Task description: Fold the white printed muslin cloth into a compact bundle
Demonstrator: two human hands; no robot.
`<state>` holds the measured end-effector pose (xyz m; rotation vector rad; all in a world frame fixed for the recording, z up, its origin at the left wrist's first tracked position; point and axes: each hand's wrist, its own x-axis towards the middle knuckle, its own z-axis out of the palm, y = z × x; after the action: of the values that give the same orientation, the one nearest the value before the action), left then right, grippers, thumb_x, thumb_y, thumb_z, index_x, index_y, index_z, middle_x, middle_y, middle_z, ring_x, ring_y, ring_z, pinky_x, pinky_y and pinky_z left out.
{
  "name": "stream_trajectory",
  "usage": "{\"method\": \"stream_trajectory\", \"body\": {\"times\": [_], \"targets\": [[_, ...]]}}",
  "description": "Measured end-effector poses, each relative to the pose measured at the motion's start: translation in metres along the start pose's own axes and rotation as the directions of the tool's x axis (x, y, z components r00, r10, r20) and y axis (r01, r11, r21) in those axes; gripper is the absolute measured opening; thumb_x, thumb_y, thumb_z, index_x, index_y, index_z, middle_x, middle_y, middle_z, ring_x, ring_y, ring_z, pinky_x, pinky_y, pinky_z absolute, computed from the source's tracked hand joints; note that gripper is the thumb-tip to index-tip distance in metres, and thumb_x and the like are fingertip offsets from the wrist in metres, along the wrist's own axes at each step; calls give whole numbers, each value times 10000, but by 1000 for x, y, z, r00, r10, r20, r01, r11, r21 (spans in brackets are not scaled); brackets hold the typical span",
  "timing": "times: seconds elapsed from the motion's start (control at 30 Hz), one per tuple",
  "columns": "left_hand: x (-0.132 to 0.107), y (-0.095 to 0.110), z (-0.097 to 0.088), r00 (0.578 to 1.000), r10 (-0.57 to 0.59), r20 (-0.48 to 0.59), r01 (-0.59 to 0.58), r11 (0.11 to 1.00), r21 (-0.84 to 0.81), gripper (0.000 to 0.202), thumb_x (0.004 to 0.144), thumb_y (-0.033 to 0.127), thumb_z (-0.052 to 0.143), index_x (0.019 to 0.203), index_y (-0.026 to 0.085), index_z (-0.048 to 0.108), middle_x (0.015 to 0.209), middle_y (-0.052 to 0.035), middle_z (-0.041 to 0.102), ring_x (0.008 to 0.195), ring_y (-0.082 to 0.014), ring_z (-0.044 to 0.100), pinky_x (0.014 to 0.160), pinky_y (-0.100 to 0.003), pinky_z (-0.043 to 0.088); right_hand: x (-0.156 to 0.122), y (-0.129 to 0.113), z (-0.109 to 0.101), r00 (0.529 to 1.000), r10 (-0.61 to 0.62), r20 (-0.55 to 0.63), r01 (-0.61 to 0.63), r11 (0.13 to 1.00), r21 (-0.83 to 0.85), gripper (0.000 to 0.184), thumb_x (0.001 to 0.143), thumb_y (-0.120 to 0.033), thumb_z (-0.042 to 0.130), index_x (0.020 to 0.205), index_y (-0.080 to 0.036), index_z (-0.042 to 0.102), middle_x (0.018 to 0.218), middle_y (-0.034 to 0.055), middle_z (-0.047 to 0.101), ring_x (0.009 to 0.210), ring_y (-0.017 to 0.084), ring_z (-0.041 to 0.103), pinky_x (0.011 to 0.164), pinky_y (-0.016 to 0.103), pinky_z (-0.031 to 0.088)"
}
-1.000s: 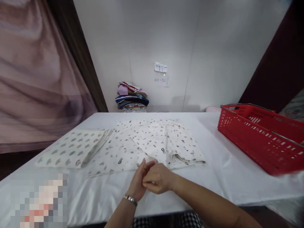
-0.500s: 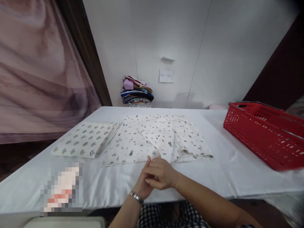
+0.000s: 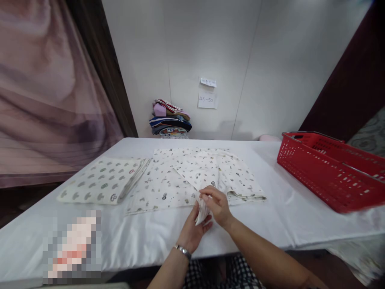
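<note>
A white cloth (image 3: pixel 168 182) with a small dark and brown print lies spread on the white-covered table, a diagonal overlapping fold near its middle. One gathered piece at its near edge rises between my hands. My left hand (image 3: pixel 192 230), wearing a metal bracelet, is closed around this piece from below, fingers curled under it. From above, my right hand (image 3: pixel 219 204) pinches the same piece between thumb and fingers. Left of it lies a folded cream cloth (image 3: pixel 99 180) with a grey mushroom print, apart from both hands.
On the right stands a red perforated basket (image 3: pixel 327 176). A stack of folded fabrics (image 3: pixel 170 120) is behind the table's far edge, against the white wall. Paper marked 45-50 (image 3: pixel 207 100) hangs there. A blurred-out patch (image 3: pixel 73 247) covers the table's front left. A pink curtain (image 3: pixel 60 92) hangs left.
My hands were clasped together in front of the cloth. Now they have come apart slightly, and a gathered piece of the cloth shows between them. The view has shifted a little.
</note>
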<state>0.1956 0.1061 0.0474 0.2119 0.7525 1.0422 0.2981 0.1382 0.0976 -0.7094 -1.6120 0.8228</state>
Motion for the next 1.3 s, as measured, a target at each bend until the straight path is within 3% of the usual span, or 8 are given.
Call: {"method": "stream_trajectory", "body": {"times": [0.13,0.3,0.43,0.57,0.7,0.9,1.2,1.3], "targets": [[-1,-4,-5,984,-5,-176,5,1000,1,294,715,356,659,929,167,590,833,-47,607,687,-136,570,673,-276,470,-8,21,-42,998,-25,-52,12,970,-242,169,817,-263,500,884,-201,643,788,36,616,742,152,555,666,289,457],[-14,-3,-5,997,-51,-61,59,988,146,483,719,564,553,1011,180,554,850,-42,578,716,-152,567,698,-317,481,-35,62,-108,990,45,-131,-113,807,-580,263,817,-261,449,1022,-188,597,983,81,603,917,192,545,788,345,461],[-20,-6,-2,994,96,-57,-64,905,420,573,678,469,644,1164,213,480,943,-46,557,711,-135,544,643,-280,469,-49,78,-138,991,116,-68,-123,580,-805,396,789,-209,427,1172,-197,526,1181,100,524,1117,227,444,959,416,349],[-20,-14,-1,956,279,-90,-169,774,610,792,560,259,762,1262,230,396,952,-63,589,734,-164,530,629,-266,436,-49,88,-141,982,186,2,-83,450,-889,478,763,-159,420,1236,-200,465,1253,95,476,1172,228,396,971,414,316],[-20,-20,-6,878,478,-17,-330,630,703,690,544,156,733,1186,220,490,1129,-81,549,1062,-259,467,877,-318,361,-41,96,-135,979,198,48,-36,399,-916,471,760,-136,427,1228,-180,469,1247,104,479,1168,220,394,961,389,306],[-17,-17,-15,808,587,-52,-213,374,903,444,680,276,638,1105,222,517,957,-74,595,902,-264,547,877,-367,322,-25,103,-133,966,247,75,-21,363,-932,454,785,-128,428,1236,-162,469,1224,106,507,1144,210,421,937,355,317],[-25,5,-19,745,660,100,-291,187,938,188,773,356,528,811,219,652,913,-46,604,878,-209,524,840,-295,340,-23,110,-157,948,316,30,-99,385,-917,446,799,-113,354,1205,-173,528,1192,67,576,1085,214,518,930,363,385],[-26,13,-19,752,658,32,-264,257,930,233,759,400,541,723,194,644,814,-33,607,787,-189,527,750,-281,382,-23,106,-173,970,245,7,-94,400,-912,432,792,-137,358,1163,-208,568,1192,33,578,1103,208,511,936,363,398]]}}
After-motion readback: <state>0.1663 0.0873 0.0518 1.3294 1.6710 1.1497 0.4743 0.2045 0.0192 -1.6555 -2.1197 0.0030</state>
